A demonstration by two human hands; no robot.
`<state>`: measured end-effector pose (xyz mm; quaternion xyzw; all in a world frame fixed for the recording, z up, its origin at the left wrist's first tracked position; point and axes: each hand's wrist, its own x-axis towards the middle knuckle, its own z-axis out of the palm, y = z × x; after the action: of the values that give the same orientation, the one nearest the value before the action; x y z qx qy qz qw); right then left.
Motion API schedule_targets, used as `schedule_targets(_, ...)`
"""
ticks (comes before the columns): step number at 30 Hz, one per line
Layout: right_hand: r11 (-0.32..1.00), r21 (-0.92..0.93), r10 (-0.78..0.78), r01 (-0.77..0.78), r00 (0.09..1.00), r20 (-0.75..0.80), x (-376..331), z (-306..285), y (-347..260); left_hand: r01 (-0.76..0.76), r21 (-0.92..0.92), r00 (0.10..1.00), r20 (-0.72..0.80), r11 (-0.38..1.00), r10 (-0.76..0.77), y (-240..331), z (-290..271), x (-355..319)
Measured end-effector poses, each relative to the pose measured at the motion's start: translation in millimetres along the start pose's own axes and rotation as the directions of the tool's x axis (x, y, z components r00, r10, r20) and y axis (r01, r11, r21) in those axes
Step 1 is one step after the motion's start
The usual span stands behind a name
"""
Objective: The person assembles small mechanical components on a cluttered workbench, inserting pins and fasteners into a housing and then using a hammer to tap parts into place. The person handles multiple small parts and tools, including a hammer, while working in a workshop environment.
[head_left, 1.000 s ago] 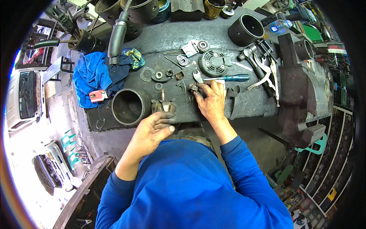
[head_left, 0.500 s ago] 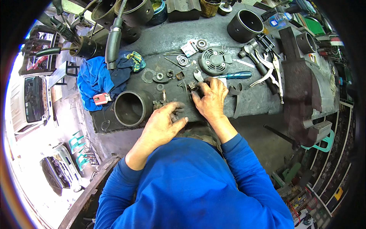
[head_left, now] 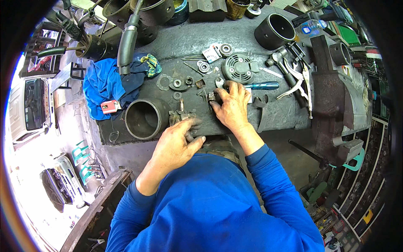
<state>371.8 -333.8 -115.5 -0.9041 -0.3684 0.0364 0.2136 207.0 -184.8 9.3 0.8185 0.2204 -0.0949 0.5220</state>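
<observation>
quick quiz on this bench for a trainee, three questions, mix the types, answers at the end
1. Multiple choice: what lies to the right of the blue-handled screwdriver?
a) a paintbrush
b) silver pliers
c) a coffee mug

2. True or false: a small metal part is on the thumb side of the right hand.

3. Fill in: the dark open cylinder near the left hand stands to that hand's ____.

Key: 1. b; 2. true; 3. left
</observation>
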Motion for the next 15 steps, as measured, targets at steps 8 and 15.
schedule_targets(8,0.998,0.045,0.05,-0.05,0.999,-0.004,-4,3,1,0.044,-0.043,0.999,-0.029,0.998,-0.046,-1,-13,-15)
schedule_targets(15,0.991,0.126,0.045,-0.037,0.997,-0.064,-15,-21,13,0.066,-0.19,0.941,-0.315,0.98,-0.124,-26,-78,-65)
